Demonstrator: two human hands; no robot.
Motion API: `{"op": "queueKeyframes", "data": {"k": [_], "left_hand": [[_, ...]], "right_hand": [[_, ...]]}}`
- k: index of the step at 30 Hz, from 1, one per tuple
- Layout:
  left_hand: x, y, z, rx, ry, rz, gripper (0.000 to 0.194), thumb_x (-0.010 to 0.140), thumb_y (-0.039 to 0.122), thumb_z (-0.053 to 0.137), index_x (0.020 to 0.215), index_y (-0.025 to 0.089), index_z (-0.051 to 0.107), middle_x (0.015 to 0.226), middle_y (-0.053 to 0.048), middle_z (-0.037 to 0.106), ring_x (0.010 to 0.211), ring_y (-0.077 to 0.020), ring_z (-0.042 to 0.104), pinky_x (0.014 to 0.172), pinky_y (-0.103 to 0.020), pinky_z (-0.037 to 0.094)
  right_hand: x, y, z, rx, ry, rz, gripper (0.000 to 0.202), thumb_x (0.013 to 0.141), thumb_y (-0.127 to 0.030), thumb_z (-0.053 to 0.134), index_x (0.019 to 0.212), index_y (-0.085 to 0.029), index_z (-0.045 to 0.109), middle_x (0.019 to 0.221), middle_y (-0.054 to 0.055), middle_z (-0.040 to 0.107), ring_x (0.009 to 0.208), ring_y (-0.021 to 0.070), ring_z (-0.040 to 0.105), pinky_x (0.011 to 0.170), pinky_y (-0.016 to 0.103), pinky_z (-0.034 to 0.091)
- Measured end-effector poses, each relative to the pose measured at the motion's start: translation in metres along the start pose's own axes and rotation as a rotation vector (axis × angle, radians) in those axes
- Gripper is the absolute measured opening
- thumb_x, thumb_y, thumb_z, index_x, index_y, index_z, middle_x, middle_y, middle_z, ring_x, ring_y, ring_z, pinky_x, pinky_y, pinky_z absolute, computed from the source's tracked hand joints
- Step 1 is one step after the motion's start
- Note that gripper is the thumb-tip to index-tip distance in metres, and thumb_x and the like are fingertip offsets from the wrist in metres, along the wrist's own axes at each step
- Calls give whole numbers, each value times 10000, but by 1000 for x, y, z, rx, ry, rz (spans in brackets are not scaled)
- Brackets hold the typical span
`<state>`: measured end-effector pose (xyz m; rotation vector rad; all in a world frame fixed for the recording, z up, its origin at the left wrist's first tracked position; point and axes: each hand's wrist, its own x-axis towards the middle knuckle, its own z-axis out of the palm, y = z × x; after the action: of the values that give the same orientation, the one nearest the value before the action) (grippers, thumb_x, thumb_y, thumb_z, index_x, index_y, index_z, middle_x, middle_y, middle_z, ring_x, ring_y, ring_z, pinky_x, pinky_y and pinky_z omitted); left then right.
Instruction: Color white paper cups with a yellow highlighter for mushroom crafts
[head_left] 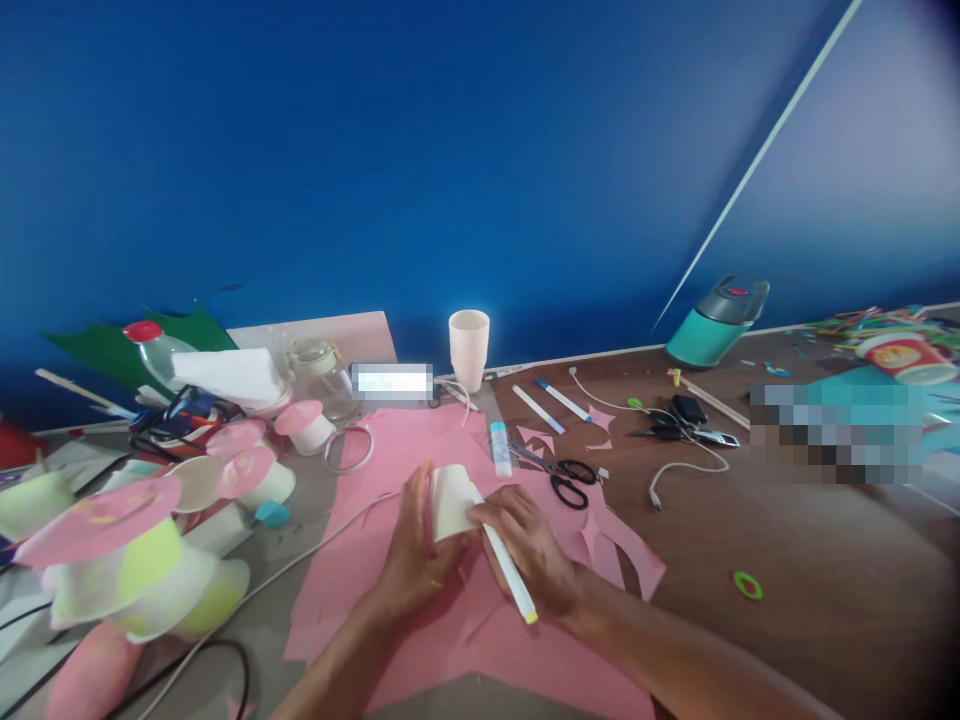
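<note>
My left hand (420, 545) is wrapped round a small white paper cup (452, 505), which lies tilted on its side above the pink paper (405, 440). In my right hand (529, 540) is a white marker (510, 570) with a yellow end; its other end meets the cup's side. Just beyond the hands lies a glue stick (500, 450) with a light blue cap. Black-handled scissors (566, 478) rest on the paper to the right, near pink paper scraps (540, 440).
A stack of white cups (469, 350) stands by the blue wall. Decorated cups with pink paper discs (105, 515) crowd the left side. Two markers (538, 408), a white cable (690, 465) and a teal flask (709, 330) are to the right. A glass jar (322, 375) stands behind.
</note>
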<state>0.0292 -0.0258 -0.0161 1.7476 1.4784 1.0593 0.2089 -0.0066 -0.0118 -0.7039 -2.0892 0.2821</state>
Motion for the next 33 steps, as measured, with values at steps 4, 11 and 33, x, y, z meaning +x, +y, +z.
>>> {"op": "queueKeyframes", "data": {"k": [4,11,33], "left_hand": [[3,-2,3,-17,0,-64,765,755,313,590,1395,164,199,1408,-185,368,1318,-317,354,1063,-518,316],[3,-14,8,8,22,-110,812,702,233,602,1410,162,211,1405,-179,387,1311,-323,367,1050,-503,335],[3,-15,9,89,-24,-78,738,757,277,541,1401,115,218,1443,-214,334,1332,-335,336,1073,-525,304]], "right_hand": [[-1,-4,-2,49,-59,-54,300,866,-113,398,1124,-196,525,826,70,593,749,208,521,706,372,435],[-2,-14,-7,581,58,359,277,911,-354,439,1104,-224,589,764,42,596,639,167,553,594,303,464],[3,-7,8,950,202,827,416,814,-577,520,725,-176,584,445,-70,393,395,69,306,392,202,224]]}}
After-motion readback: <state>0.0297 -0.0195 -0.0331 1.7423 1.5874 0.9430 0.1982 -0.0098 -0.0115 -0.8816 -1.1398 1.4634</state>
